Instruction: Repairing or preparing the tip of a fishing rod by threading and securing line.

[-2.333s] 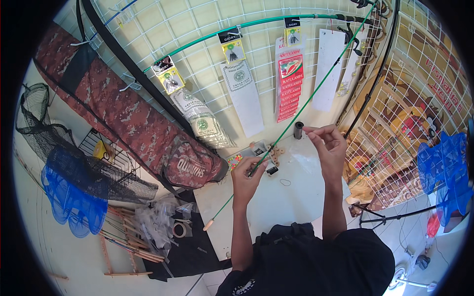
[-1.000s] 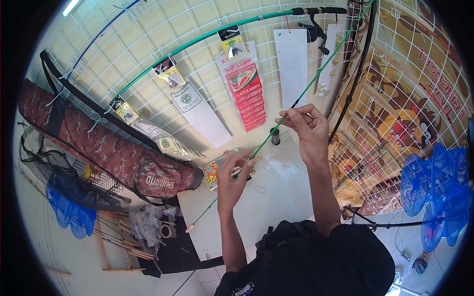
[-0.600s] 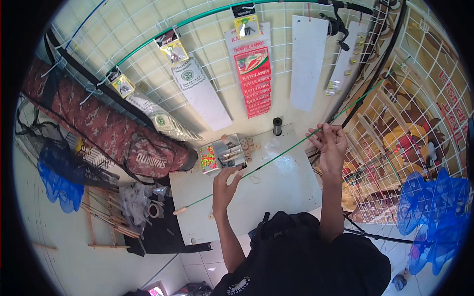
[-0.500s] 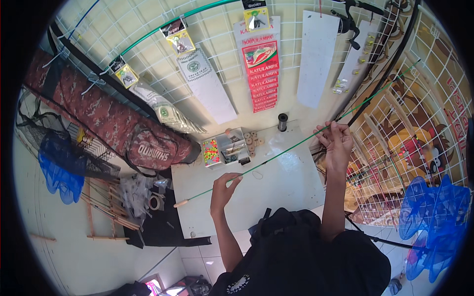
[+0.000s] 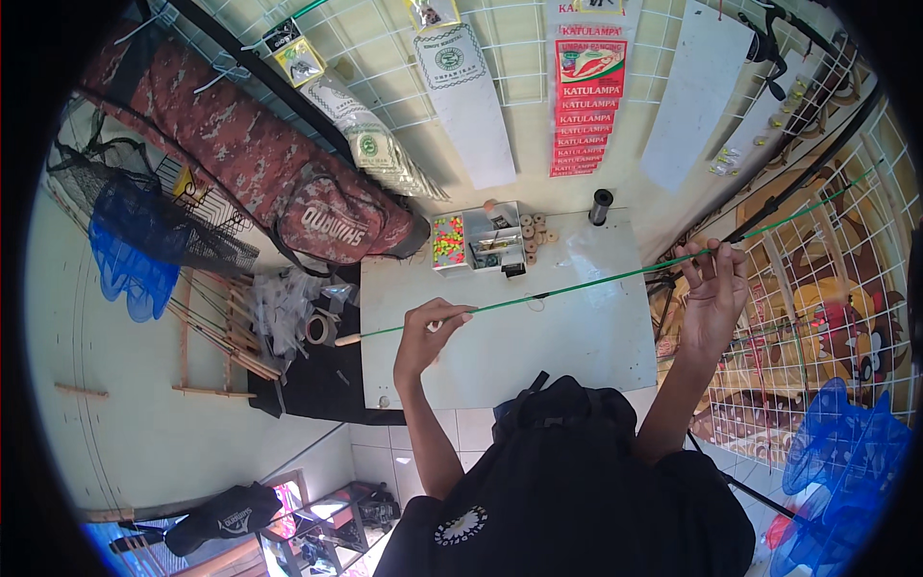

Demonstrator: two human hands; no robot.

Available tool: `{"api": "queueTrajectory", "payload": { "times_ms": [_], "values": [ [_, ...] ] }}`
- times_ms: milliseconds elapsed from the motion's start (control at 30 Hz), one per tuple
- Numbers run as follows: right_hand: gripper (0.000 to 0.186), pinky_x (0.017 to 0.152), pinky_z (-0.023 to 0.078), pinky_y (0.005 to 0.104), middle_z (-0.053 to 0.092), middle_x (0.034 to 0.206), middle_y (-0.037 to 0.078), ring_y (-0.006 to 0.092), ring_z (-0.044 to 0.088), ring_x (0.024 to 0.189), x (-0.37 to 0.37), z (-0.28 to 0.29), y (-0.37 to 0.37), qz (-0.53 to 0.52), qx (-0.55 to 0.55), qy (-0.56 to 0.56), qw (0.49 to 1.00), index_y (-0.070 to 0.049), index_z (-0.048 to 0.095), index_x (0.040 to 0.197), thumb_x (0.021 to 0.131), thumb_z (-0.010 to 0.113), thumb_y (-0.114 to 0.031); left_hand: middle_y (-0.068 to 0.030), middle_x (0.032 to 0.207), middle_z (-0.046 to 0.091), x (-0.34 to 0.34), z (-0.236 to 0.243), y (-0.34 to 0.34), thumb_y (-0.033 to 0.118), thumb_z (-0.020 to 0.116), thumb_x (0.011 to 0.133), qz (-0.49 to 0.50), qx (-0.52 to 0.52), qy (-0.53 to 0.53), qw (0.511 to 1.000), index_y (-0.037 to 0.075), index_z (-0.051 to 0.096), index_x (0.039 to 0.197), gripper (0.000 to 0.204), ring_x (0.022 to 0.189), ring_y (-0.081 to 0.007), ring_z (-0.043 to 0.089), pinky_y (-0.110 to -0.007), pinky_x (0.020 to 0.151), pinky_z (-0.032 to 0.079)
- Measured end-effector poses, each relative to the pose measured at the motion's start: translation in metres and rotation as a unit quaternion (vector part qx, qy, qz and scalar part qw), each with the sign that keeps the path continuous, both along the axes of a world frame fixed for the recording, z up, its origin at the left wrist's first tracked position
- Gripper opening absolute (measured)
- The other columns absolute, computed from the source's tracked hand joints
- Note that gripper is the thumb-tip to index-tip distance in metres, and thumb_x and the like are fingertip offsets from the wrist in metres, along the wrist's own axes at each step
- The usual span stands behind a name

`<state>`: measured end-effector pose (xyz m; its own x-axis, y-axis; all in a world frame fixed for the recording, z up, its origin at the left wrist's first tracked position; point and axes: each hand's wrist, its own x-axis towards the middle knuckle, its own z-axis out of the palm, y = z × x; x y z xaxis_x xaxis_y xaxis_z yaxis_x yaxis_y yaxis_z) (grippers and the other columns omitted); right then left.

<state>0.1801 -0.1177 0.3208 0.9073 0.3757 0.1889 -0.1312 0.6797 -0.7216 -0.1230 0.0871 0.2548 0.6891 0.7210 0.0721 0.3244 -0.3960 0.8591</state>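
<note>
A thin green fishing rod (image 5: 596, 282) runs across in front of me above the white table, its right end raised higher than its left. My left hand (image 5: 423, 341) is closed on it in a pinch, not far from the pale handle end (image 5: 348, 339). A small whitish spot shows between those fingers, too small to name. Further along, my right hand (image 5: 713, 298) pinches the rod between thumb and fingertips, the other fingers loosely curled. Midway between the hands, a dark band (image 5: 540, 296) wraps the rod, with a thin loop hanging by it.
On the white table (image 5: 510, 361) stands a compartment box (image 5: 481, 216) with bright beads. Beside it are round cork-like rings (image 5: 531, 236), a black spool (image 5: 601, 207) and clear plastic (image 5: 591, 255). A camouflage bag (image 5: 250, 154) hangs left; wire grid (image 5: 817, 317) and blue nets (image 5: 846, 447) stand right.
My view has shifted, so the wall hangings sit higher and further right. The rod lies flatter across the view. My hands are further apart, the right one having moved right; both still pinch the rod.
</note>
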Motion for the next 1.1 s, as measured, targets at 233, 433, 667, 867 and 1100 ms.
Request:
{"api": "queueTrajectory", "payload": {
  "times_ms": [233,433,667,867,1100],
  "values": [
    [0.011,0.081,0.06,0.0432,0.063,0.099,0.014,0.0312,0.068,0.091,-0.044,-0.014,0.028,0.085,-0.011,0.029,0.996,-0.003,0.049,0.095,0.095,0.057,-0.011,-0.0034,0.07,0.06,-0.064,0.002,0.012,0.011,0.07,0.083,0.033,-0.019,0.05,0.998,0.011,0.075,0.102,0.02,0.064,-0.0095,0.048,-0.027,0.057,0.034],
    [0.014,0.084,0.059,0.0422,0.062,0.099,0.015,0.0303,0.068,0.093,-0.071,-0.044,0.057,0.104,-0.044,0.066,0.991,-0.001,0.049,0.096,0.096,0.057,-0.013,-0.0054,0.072,0.063,-0.099,-0.013,0.023,0.011,0.071,0.082,0.054,-0.031,0.071,0.996,0.009,0.075,0.103,0.021,0.066,-0.0092,0.049,-0.026,0.06,0.035],
    [0.017,0.086,0.059,0.0404,0.061,0.099,0.015,0.0298,0.067,0.095,-0.089,-0.079,0.076,0.122,-0.063,0.12,0.983,-0.001,0.047,0.097,0.096,0.057,-0.015,-0.0056,0.077,0.065,-0.111,-0.052,0.036,0.01,0.071,0.083,0.094,-0.071,0.101,0.988,0.006,0.074,0.104,0.022,0.073,-0.0084,0.055,-0.025,0.071,0.041],
    [0.016,0.087,0.058,0.0429,0.061,0.098,0.014,0.0299,0.068,0.093,-0.087,-0.08,0.076,0.098,-0.075,0.122,0.985,-0.001,0.049,0.095,0.096,0.057,-0.014,-0.0144,0.103,0.07,-0.097,-0.068,0.035,0.011,0.07,0.084,0.034,-0.031,0.124,0.991,0.006,0.069,0.115,0.031,0.1,-0.0234,0.066,-0.034,0.091,0.046],
    [0.016,0.086,0.059,0.0422,0.062,0.097,0.015,0.0301,0.068,0.094,-0.089,-0.075,0.074,0.116,-0.072,0.101,0.986,0.0,0.048,0.095,0.096,0.057,-0.013,-0.0111,0.102,0.066,0.054,0.024,-0.023,0.004,0.061,0.091,0.043,0.047,-0.122,0.991,0.001,0.066,0.111,0.022,0.094,-0.0169,0.063,-0.029,0.087,0.047]
  ]
}}
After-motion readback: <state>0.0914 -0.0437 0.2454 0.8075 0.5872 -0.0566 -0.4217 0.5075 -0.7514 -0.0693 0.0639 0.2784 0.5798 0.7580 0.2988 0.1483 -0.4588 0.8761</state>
